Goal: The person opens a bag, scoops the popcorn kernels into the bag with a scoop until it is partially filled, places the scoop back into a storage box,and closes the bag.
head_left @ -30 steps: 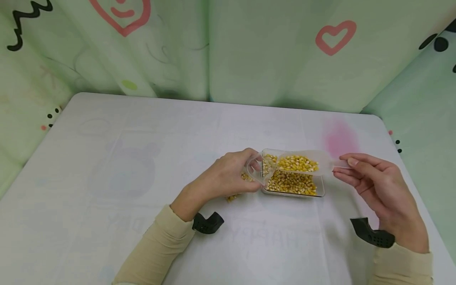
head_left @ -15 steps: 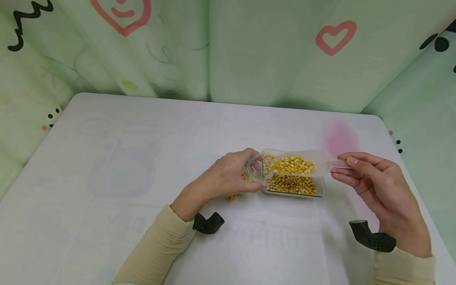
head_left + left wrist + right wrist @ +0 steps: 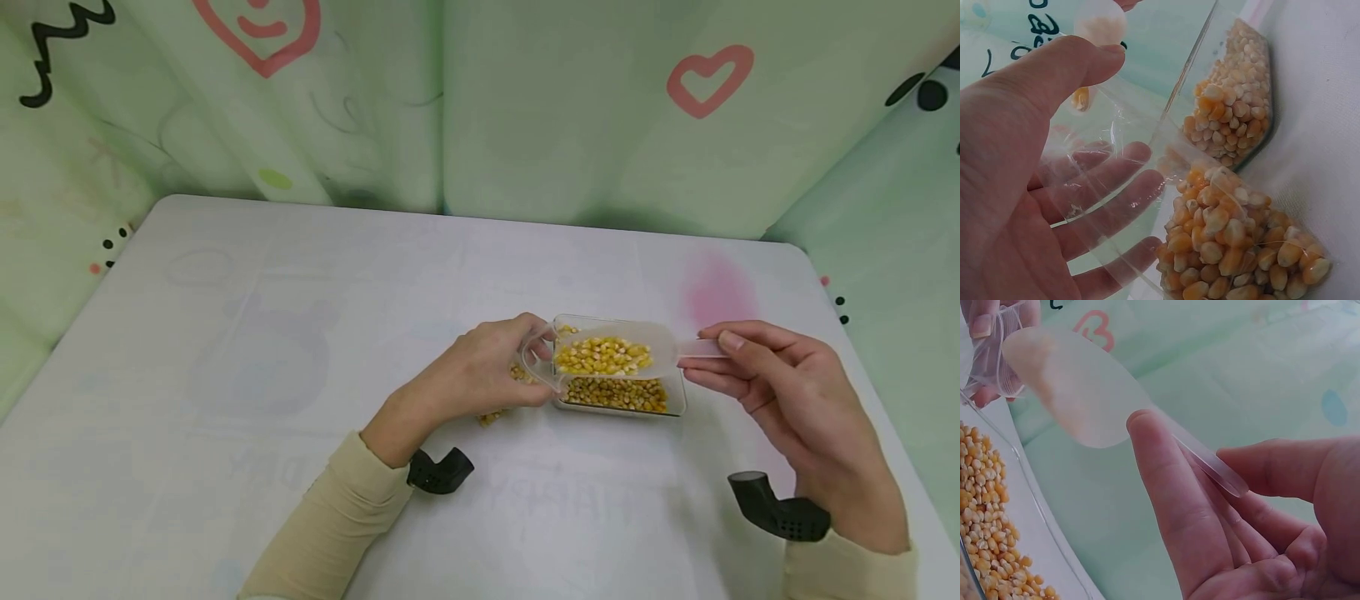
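Here's the right hand (image 3: 795, 400), thumb and fingertips pinching the flat handle of a translucent scoop (image 3: 662, 343), the grip sitting at the right end and the bowl stretching out leftward from it. A heap of yellow kernels (image 3: 603, 357) rides in that bowl, well left of the pinching fingertips, and the whole load hangs above a clear rectangular container (image 3: 678, 402), where more corn (image 3: 618, 394) lies along the near side. Over on the left, the left hand (image 3: 468, 362) has thumb and fingers curved wide around the mouth of a clear plastic bag (image 3: 538, 375), holding the film open towards the scoop. From the left wrist, the bag's own kernels (image 3: 1229, 244) show below and beyond the fingers, bunched in the bottom of it, just beside the container wall. The scoop's front lip is right at that opening, though with so much see-through plastic it's hard to say whether it is truly inside. Both sleeves are beige, a black mount (image 3: 441, 471) at the left wrist, another black mount (image 3: 780, 508) at the right, all above a white tablecloth (image 3: 300, 500) with a green curtain (image 3: 555, 125) on the far side
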